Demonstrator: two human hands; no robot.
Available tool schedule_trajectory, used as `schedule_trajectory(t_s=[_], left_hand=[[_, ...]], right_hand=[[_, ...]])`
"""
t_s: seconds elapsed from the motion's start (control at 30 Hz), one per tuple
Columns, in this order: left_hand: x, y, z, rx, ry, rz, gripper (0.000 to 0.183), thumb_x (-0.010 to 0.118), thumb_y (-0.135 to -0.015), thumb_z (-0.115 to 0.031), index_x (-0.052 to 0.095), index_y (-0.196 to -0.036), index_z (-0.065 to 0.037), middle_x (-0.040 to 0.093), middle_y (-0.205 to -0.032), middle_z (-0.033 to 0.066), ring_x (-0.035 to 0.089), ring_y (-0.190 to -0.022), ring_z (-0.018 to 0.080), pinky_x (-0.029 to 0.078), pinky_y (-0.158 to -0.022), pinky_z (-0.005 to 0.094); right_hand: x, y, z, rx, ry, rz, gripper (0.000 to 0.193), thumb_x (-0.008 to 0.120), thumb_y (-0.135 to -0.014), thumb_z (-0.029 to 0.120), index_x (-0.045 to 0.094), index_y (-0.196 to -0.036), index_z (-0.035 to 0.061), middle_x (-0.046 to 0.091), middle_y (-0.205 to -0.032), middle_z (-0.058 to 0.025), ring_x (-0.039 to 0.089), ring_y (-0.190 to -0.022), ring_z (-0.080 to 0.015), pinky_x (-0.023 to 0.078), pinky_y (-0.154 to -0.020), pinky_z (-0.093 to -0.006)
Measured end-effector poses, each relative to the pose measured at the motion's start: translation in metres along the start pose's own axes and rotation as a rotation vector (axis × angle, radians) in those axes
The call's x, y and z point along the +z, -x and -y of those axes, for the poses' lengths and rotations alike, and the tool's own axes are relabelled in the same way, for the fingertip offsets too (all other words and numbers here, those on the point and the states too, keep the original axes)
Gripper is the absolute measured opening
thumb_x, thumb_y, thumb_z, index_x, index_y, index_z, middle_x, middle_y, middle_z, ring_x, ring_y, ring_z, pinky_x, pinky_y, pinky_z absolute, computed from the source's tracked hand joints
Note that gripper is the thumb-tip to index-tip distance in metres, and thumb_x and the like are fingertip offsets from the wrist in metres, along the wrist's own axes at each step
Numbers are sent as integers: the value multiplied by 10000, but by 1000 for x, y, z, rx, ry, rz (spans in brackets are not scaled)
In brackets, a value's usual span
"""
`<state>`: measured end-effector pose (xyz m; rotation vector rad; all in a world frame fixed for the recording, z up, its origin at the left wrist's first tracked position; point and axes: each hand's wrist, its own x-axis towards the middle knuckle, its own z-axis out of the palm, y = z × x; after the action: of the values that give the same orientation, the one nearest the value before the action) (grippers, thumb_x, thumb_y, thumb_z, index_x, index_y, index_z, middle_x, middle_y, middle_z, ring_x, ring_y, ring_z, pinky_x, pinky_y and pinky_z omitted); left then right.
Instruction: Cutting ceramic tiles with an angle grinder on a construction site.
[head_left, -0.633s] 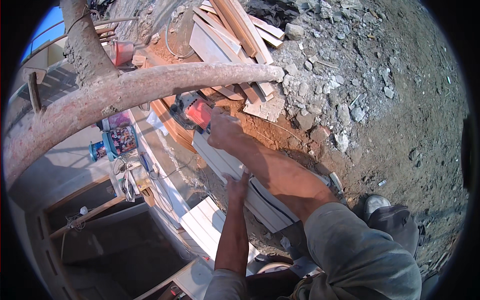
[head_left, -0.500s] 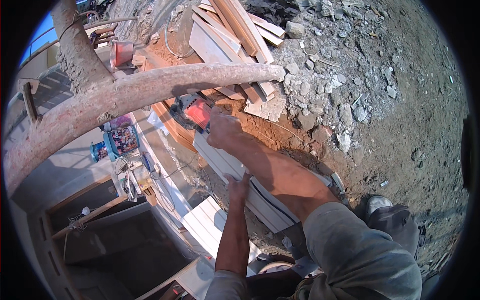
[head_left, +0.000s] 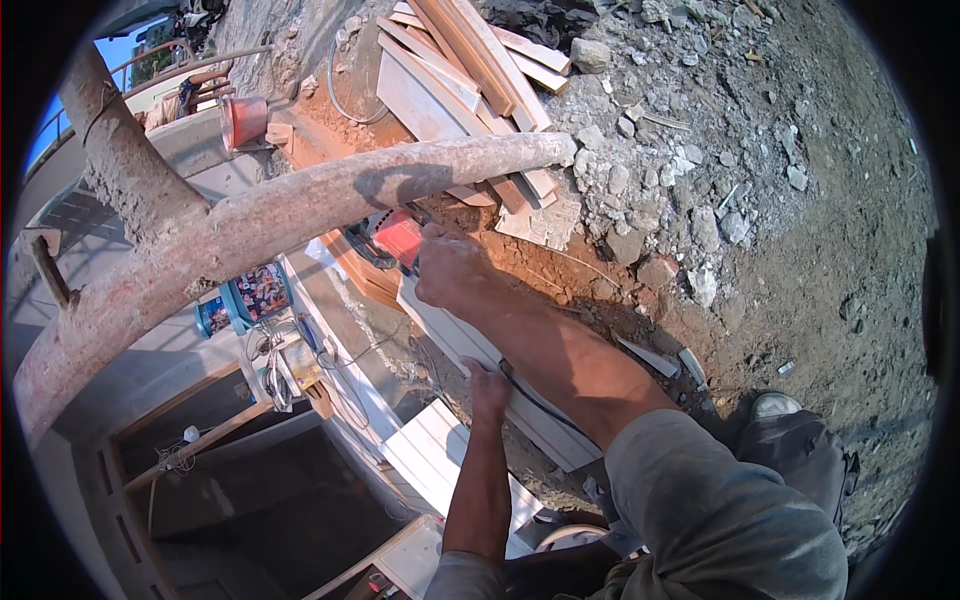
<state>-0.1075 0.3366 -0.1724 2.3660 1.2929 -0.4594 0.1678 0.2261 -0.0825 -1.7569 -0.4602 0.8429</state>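
A red handheld power saw (head_left: 398, 236) with a dark base sits at the far end of a white grooved board (head_left: 450, 335), partly behind a thick curved pole. My right hand (head_left: 450, 268) is closed round the tool's rear. Its blade cannot be made out. Lower down on the same board, my left hand (head_left: 488, 388) grips near its left edge, fingers partly hidden. A dark cord (head_left: 545, 405) runs along the board beside my right forearm. Another white grooved board (head_left: 430, 450) lies to the left, below my left hand.
A mud-caked pole (head_left: 330, 190) crosses over the work. Stacked planks (head_left: 440, 75) lean beyond it; rubble (head_left: 690, 200) covers the right. Blue buckets (head_left: 255, 290), tangled wires (head_left: 270, 350) and a framed dark opening (head_left: 270, 490) lie left. A red bucket (head_left: 243, 122) stands farther back.
The view has shifted slightly. The power saw now sits closer under the pole, which hides more of it. My left hand stays on the board, its fingers less spread.
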Motion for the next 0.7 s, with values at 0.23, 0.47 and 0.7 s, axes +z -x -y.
schedule_trajectory(t_s=[0.23, 0.47, 0.7], left_hand=[[-4, -5, 16, -12, 126, -1, 868, 609, -926, -232, 32, -1454, 144, 487, -1309, 359, 518, -1214, 403, 426, -989, 391], [-2, 32, -50, -55, 109, -121, 917, 670, -880, -279, 97, -1462, 135, 495, -1309, 347, 526, -1204, 415, 435, -986, 397], [-3, 25, -34, -147, 683, -316, 841, 767, -816, -331, 325, -1395, 89, 552, -1250, 246, 597, -1092, 327, 492, -940, 390]], right_hand=[[3, -2, 9, 45, 17, 11, 686, 708, -754, 153, 350, -1286, -92, 619, -1172, -254, 625, -1119, -329, 488, -953, -404], [8, -5, -3, 59, 2, 21, 683, 716, -745, 152, 358, -1272, -96, 626, -1163, -250, 635, -1100, -333, 495, -945, -400], [16, -9, -4, 11, 2, -31, 659, 726, -728, 164, 387, -1239, -76, 624, -1150, -249, 634, -1091, -338, 501, -940, -392]])
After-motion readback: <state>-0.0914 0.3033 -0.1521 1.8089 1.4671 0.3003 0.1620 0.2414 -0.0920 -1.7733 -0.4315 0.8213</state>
